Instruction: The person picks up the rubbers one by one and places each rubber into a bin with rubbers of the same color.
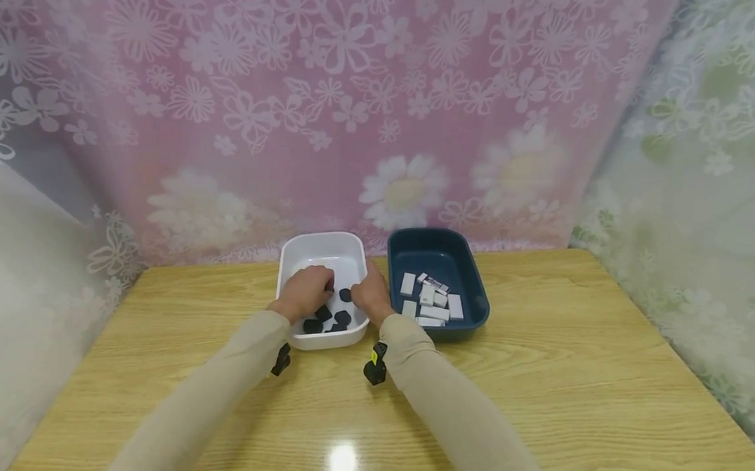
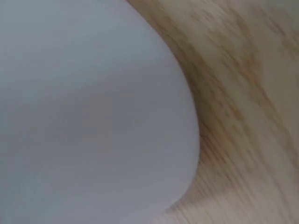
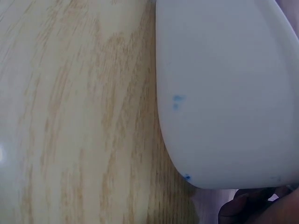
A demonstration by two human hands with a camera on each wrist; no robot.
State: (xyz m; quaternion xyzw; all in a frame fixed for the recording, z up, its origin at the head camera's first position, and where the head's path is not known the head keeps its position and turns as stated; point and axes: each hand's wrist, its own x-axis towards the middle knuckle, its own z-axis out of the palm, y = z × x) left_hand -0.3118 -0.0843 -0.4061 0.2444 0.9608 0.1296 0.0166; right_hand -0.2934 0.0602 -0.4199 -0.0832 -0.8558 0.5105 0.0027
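My left hand [image 1: 305, 292] reaches down into a white plastic tray [image 1: 301, 243], its fingers curled at a dark piece that they mostly hide. Several black angular blocks [image 1: 343, 318] lie loose on the tray's floor. With the right hand [image 1: 370, 291] I grip the tray's right rim, the fingers lying along the outer side. In the left wrist view the white tray's outer wall [image 2: 93, 116] fills most of the picture, and the hand is out of sight. The right wrist view has the same wall [image 3: 224, 102], with part of the right fingers [image 3: 236, 207] beside it.
Close to the right of the white tray stands a dark blue tray [image 1: 434, 241] holding several white rectangular blocks [image 1: 454, 306], one with printing on it. Both trays rest on a wooden table [image 1: 535, 383]. A pink flowered curtain [image 1: 332, 121] hangs behind.
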